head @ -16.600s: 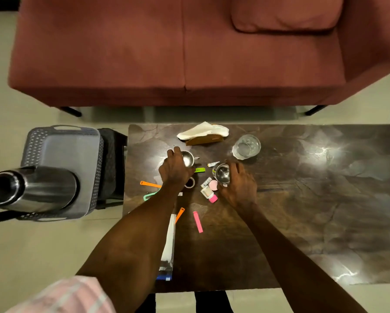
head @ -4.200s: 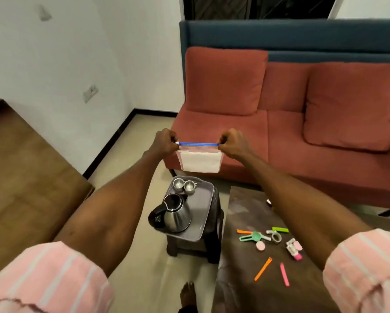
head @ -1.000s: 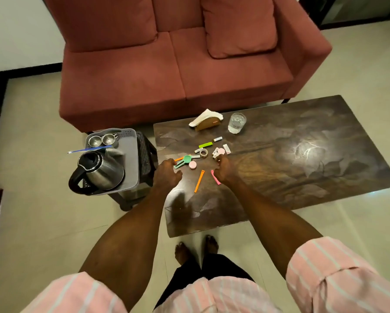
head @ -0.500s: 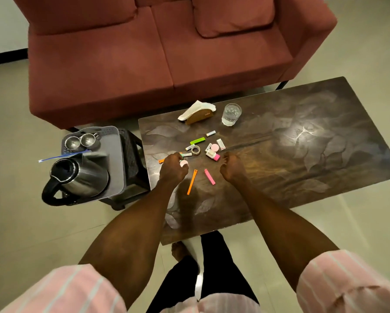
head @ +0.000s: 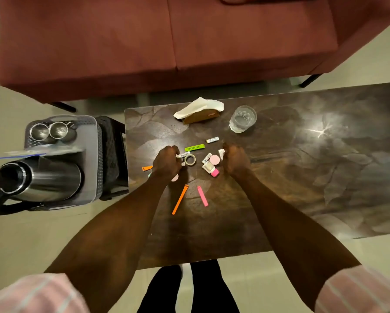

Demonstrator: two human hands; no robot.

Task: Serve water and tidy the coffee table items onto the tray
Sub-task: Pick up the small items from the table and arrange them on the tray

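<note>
At the far left a steel kettle (head: 34, 181) lies across the near part of a grey tray (head: 90, 141), which sits on a dark stool (head: 112, 154) beside the table; two small steel cups (head: 49, 131) stand side by side at the tray's far end, and a clear bag with a blue strip (head: 18, 154) rests over the kettle's top. To the right is the dark coffee table (head: 302, 177), with small items scattered near its left end. The left hand (head: 167, 163) is down on the table, fingers curled over a white tube (head: 183, 155) just beside a roll of tape (head: 190, 159); whether it actually grips the tube cannot be told. An orange clip (head: 147, 168) pokes out at its left, and a long orange strip (head: 180, 199) and a pink strip (head: 202, 196) lie nearer the person. A green marker (head: 194, 147) and a small battery (head: 212, 140) lie just beyond the tape. Between the hands sit a pink round disc (head: 214, 159) and a white-and-pink bottle (head: 209, 169). The right hand (head: 234, 160) is curled next to a small white item (head: 221, 152), its grip not clear. Farther off stand a napkin holder (head: 200, 109) and, to its right, a glass of water (head: 243, 119). A red sofa (head: 167, 41) fills the far side.
</note>
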